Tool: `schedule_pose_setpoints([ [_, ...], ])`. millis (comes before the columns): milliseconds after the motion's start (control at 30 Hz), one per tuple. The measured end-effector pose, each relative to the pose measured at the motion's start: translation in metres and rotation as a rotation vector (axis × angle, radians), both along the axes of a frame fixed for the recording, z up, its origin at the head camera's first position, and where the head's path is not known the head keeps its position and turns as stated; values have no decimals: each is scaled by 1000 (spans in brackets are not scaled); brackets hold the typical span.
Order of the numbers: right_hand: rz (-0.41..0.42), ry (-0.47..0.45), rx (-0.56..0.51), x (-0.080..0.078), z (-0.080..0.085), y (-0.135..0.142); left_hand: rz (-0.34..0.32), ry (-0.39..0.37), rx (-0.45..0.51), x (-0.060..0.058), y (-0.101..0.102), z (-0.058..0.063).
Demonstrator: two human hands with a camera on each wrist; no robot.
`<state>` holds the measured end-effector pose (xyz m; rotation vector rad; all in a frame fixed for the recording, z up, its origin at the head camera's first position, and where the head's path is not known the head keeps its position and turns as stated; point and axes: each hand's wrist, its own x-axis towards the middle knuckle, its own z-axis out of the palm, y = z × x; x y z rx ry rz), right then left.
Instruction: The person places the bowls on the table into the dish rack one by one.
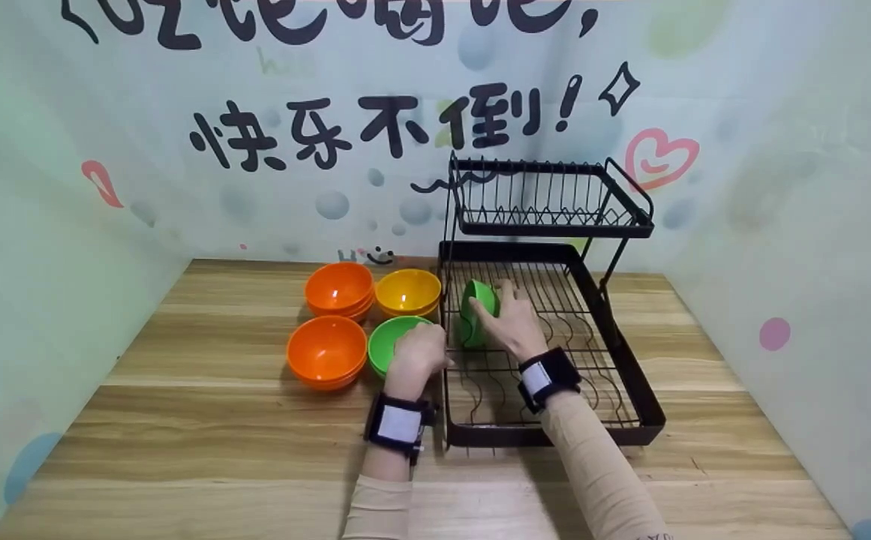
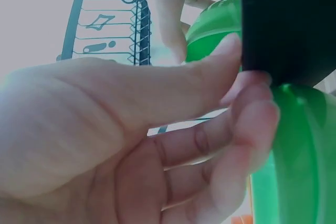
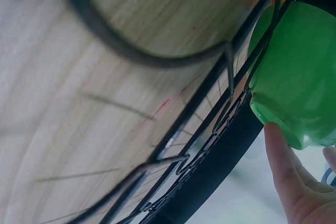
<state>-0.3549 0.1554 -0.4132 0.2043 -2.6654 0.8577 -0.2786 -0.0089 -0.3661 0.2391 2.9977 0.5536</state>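
Note:
A green bowl stands on its edge inside the lower tier of a black wire dish rack. My right hand holds this bowl by its upper part, thumb near the rim and fingers behind. In the right wrist view a fingertip rests on the bowl. At the rack's left side, the thumb and curled fingers of my left hand pinch its black side rim. Another green bowl sits on the table right beside that hand, partly hidden by it.
Left of the rack are stacked orange bowls, further orange bowls behind, and yellow bowls. The rack's upper tier overhangs the back. A printed cloth encloses the wooden table at the back and sides.

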Motion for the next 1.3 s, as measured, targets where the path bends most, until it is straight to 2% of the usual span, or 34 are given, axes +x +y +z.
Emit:
schedule_pose_setpoints([
  [200,-8,2,23,1,0,-1,-30,0,24,0,-7,1],
  [300,-9,-3,29,2,1,-1,-19,-15,39,-1,-10,1],
  [500,-3,-11,34,3,2,-1,34,-43,-18,-3,-15,-1],
  [767,-5,-16,45,2,2,-2,15,-90,-60,-6,-14,-6],
  [1133,-5,-10,25,3,2,-3,2,-37,-31,-7,-18,-4],
  [1300,-7,-14,11,5,3,-2,-20,-40,-19,-8,-20,1],
])
